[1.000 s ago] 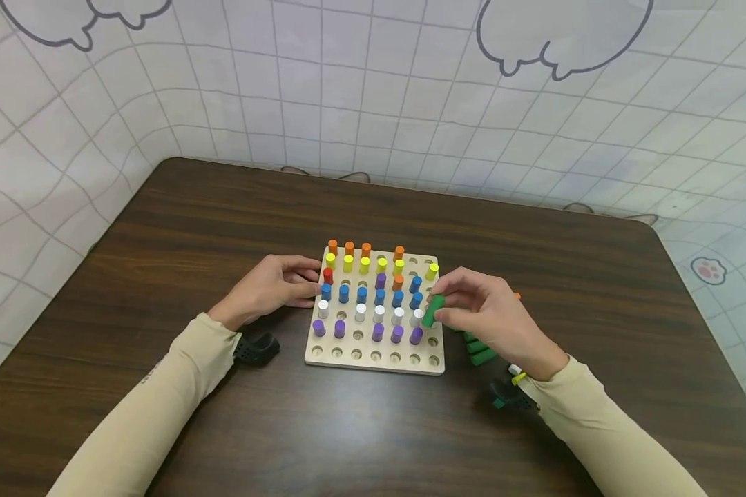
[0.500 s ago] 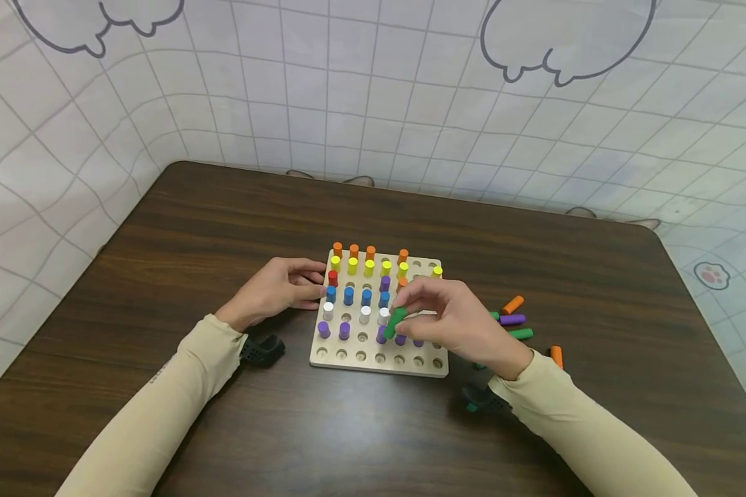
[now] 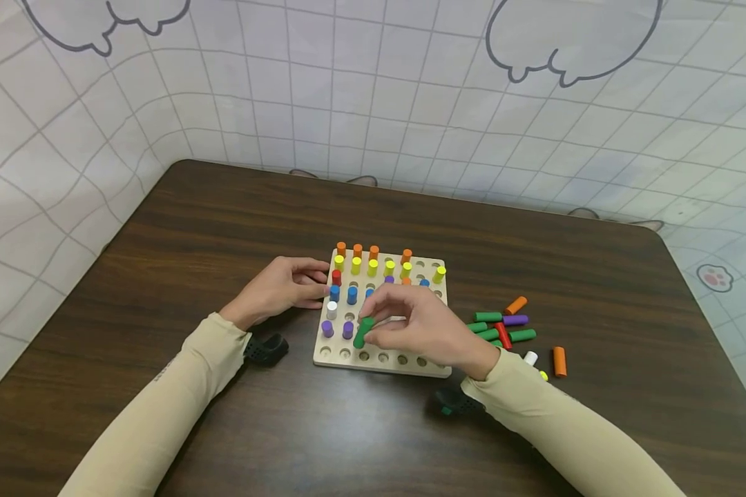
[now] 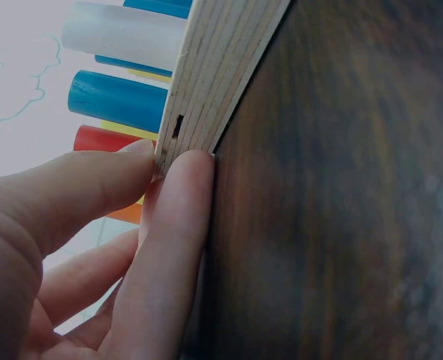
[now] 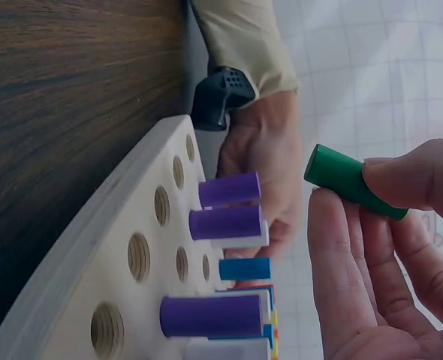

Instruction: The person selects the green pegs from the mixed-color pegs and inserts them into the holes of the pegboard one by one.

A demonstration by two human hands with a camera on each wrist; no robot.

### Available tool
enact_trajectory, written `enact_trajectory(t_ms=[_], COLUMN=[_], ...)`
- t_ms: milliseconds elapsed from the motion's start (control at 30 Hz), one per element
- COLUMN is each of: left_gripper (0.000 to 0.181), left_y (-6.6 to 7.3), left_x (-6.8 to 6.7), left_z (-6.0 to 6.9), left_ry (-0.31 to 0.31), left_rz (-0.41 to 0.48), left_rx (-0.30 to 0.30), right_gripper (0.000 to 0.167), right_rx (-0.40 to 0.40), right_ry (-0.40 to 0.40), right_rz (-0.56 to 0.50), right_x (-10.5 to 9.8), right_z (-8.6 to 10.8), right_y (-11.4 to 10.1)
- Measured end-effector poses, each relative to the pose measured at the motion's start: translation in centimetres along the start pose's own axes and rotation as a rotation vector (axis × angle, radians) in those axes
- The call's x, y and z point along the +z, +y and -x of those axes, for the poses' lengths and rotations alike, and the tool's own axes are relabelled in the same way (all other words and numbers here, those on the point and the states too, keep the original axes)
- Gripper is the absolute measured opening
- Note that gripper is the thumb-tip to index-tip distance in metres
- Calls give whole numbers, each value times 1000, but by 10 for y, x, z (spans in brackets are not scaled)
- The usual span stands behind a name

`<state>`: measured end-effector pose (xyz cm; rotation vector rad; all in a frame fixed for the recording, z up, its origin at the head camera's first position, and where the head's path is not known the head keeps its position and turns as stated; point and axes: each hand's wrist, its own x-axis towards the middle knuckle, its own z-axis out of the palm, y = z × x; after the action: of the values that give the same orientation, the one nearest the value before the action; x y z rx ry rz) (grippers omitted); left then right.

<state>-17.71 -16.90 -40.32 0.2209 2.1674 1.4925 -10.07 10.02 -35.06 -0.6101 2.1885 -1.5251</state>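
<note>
A wooden pegboard (image 3: pixel 382 366) lies on the table, with rows of orange, yellow, blue, white and purple pegs upright in its holes. My left hand (image 3: pixel 284 284) grips the board's left edge; in the left wrist view the thumb sits at the upper edge and a finger (image 4: pixel 180 217) lies along the side. My right hand (image 3: pixel 413 321) pinches a green peg (image 3: pixel 363 333) between thumb and fingers, tilted above the board's front rows. In the right wrist view the green peg (image 5: pixel 349 180) is apart from the board. The right hand hides some pegs in the head view.
Loose pegs lie on the dark wooden table (image 3: pixel 224 207) right of the board: several green ones (image 3: pixel 522 335), a red peg (image 3: pixel 503 335), a purple peg (image 3: pixel 514 320), orange pegs (image 3: pixel 559 362), a white peg (image 3: pixel 530 358) and a yellow one. A grid-patterned cloth (image 3: pixel 373 103) hangs behind.
My right hand has carried the green peg leftward across the board from its right edge, uncovering the loose pegs. The left hand stays at the board's edge. The head view has shifted slightly.
</note>
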Motion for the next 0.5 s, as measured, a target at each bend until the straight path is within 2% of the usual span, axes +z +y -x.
enact_trajectory(t_ms=[300,500], left_gripper=[54,55], left_y=[1,1], left_x=[1,1], left_z=[0,0], left_ry=[-1,1], left_rz=[7,14], left_rx=[2,-1], right_gripper=[24,23], right_rx=[1,-30], right_ry=[-45,-63], right_rz=[-53,7], right_x=[11,18], right_z=[-5,-6], right_y=[2,3])
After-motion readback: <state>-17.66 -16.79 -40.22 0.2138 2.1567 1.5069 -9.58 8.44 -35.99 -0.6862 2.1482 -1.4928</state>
